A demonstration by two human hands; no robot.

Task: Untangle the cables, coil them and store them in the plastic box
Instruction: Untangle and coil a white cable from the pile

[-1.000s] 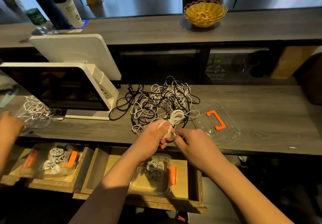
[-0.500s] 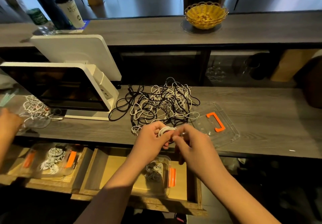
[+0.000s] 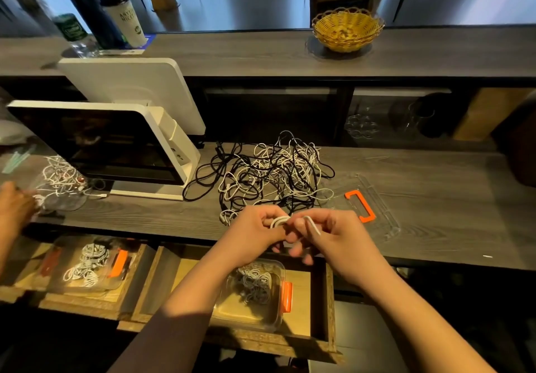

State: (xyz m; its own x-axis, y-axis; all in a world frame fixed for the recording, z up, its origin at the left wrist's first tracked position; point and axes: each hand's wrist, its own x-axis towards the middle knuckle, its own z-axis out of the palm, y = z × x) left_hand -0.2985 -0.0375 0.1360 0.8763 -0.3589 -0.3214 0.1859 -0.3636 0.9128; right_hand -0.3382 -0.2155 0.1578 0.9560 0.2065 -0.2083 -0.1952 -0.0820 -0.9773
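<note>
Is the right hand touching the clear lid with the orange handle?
Apart. The head view shows bare counter between the right hand and the clear lid; that hand pinches the white cable.

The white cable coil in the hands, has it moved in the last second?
Yes. The white cable coil has come toward the person, off the tangled pile to the counter's front edge.

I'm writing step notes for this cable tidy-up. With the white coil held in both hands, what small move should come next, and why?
Probably wrap the loose end once more around the bundle. The left hand grips the white coil, the right hand pinches its free end, which sticks out unwrapped. The open plastic box sits in the drawer right below, ready for the drop after that.
</note>
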